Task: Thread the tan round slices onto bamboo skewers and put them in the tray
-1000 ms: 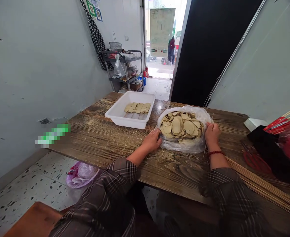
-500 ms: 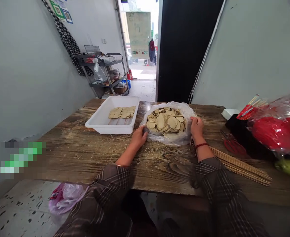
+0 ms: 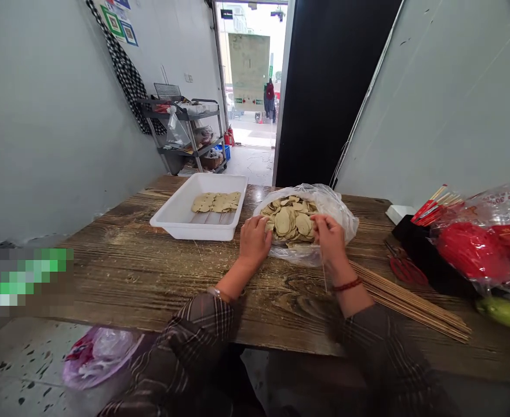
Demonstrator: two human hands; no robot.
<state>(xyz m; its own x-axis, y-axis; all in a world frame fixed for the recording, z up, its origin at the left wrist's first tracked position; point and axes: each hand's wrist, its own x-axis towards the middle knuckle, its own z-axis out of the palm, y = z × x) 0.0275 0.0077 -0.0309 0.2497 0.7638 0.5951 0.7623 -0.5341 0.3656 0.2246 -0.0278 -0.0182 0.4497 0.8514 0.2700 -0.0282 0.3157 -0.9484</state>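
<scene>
A clear plastic bag (image 3: 334,204) lies open on the wooden table, full of thin, pale, roundish slices (image 3: 286,222). My left hand (image 3: 254,240) is at the bag's left rim with its fingers curled in over the slices; what they pinch is hidden. At the right side of the heap, my right hand (image 3: 332,238) is closed around a thin bamboo skewer, whose lower end sticks out below the palm. To the left stands a white plastic tray (image 3: 198,233) holding skewered slices (image 3: 215,202) side by side, their sticks pointing towards me.
A bundle of bamboo skewers (image 3: 415,304) lies right of my right forearm. Beyond it are red-handled scissors (image 3: 407,270), a black holder (image 3: 429,255) and a red plastic package (image 3: 474,249). Past the table's far edge stands a shelf cart (image 3: 185,127).
Both hands have moved inward from the bag's sides to over the slices. The skewer has moved left with my right hand. The camera view has tilted slightly upward.
</scene>
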